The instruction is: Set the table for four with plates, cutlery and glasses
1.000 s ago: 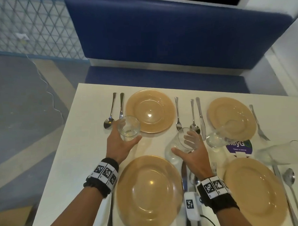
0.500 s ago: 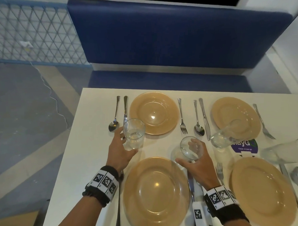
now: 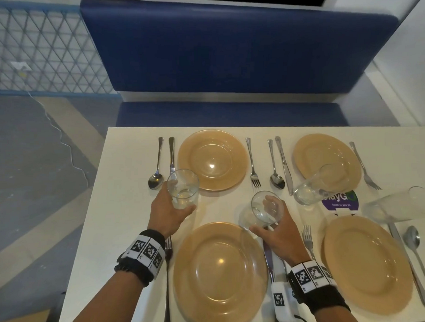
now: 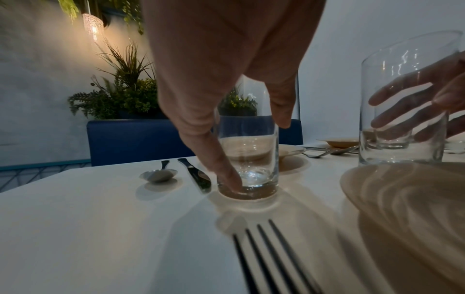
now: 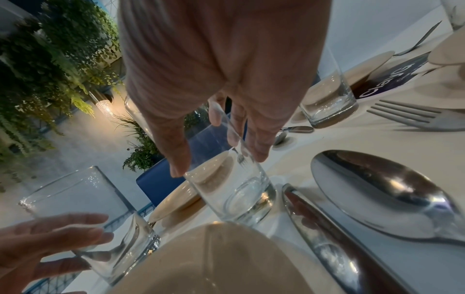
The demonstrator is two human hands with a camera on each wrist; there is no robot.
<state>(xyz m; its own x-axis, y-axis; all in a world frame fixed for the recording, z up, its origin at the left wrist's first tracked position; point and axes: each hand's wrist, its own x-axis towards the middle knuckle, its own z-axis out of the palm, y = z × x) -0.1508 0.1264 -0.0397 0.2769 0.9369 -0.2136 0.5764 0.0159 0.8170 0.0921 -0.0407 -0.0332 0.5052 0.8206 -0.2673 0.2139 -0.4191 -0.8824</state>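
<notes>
Four amber plates lie on the white table (image 3: 126, 212), among them the far left plate (image 3: 212, 159) and the near left plate (image 3: 220, 273). My left hand (image 3: 171, 205) grips a clear glass (image 3: 183, 189) that stands upright on the table (image 4: 247, 159), beside the tip of a knife (image 3: 172, 152) and a spoon (image 3: 156, 177). My right hand (image 3: 273, 221) holds a second glass (image 3: 266, 209) just beyond the near left plate's rim (image 5: 231, 189), its fingers wrapped round the far side. Two more glasses (image 3: 313, 185) (image 3: 398, 205) stand to the right.
Forks, knives and spoons flank every plate, such as the fork (image 3: 253, 164) and the spoon (image 3: 413, 238). A purple sticker (image 3: 340, 201) sits between the right plates. A white tagged device (image 3: 281, 300) lies by my right wrist. A blue bench (image 3: 227, 52) stands behind the table.
Both glasses came slightly nearer to me over the first half second; since then they have hardly moved. Both hands have kept their hold throughout.
</notes>
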